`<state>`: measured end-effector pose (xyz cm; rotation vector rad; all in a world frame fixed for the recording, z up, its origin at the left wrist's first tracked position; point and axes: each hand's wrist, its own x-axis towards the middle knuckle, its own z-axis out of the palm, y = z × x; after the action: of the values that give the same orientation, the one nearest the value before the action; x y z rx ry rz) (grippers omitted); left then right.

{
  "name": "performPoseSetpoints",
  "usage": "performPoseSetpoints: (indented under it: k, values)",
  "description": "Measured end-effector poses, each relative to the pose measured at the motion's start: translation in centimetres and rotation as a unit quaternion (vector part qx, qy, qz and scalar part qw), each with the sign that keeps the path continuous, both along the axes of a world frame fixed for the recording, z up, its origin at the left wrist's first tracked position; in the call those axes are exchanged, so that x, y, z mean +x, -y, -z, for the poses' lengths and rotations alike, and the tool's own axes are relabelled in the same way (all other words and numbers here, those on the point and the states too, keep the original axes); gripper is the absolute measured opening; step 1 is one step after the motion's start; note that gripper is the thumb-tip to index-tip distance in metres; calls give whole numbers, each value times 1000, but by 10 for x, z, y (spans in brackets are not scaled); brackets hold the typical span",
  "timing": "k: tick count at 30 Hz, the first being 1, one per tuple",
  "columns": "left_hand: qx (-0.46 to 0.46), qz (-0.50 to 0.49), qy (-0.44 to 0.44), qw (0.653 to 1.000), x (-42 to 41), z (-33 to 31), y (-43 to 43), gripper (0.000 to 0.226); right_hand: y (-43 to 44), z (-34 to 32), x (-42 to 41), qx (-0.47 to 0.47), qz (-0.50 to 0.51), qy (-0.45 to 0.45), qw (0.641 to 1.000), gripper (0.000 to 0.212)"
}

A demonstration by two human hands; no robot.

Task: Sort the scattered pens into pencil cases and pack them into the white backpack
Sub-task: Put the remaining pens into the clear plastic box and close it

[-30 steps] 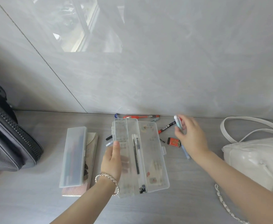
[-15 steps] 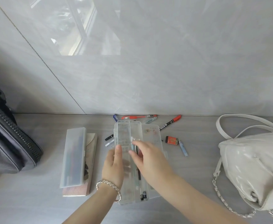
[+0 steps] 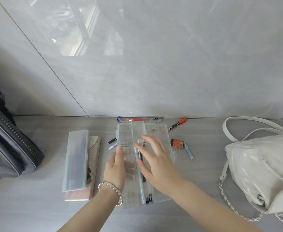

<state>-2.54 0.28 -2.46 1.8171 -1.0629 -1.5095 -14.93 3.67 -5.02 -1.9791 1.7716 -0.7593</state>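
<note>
A few pens [image 3: 139, 181] are laid in the pencil case [image 3: 125, 133] held by the left grip [image 3: 114, 168]. The right grip [image 3: 155, 163] is spread open, empty. Loose pens [image 3: 177, 125] are left beyond it.

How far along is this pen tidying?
Done: a teal pen and a black pen lie in the open case; a closed case sits to its left.
In hand: the left hand holds the open case, and the right hand hovers open over it.
Left: a red marker, blue pen, black marker and more lie loose. Both cases are outside the backpack.
</note>
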Motion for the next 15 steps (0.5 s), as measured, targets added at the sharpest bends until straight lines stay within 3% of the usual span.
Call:
performPoseSetpoints:
  k: [3, 6, 8, 11, 13, 15]
  values:
    - [2, -4, 6, 1000, -1, -2, 3, 43, 5, -2, -9, -22, 34, 94, 995, 45]
    - [-17, -8, 16, 1000, 2, -2, 11, 44, 26, 17, -41, -54, 181, 120, 975, 27]
    - [-20, -17, 21, 999, 4, -1, 15, 42, 37, 37, -66, 42, 237, 67, 968, 34]
    - [-22, -29, 10, 999, 6, -3, 16, 38, 37, 64, -88, 233, 197, -108, 946, 42]
    - [-25, -30, 11, 999, 7, -4, 16, 39, 36, 68, -90, 252, 151, -178, 939, 41]
    - [-42, -30, 23, 998, 8, -7, 14, 32, 38, 62, -86, 213, 161, -160, 950, 41]
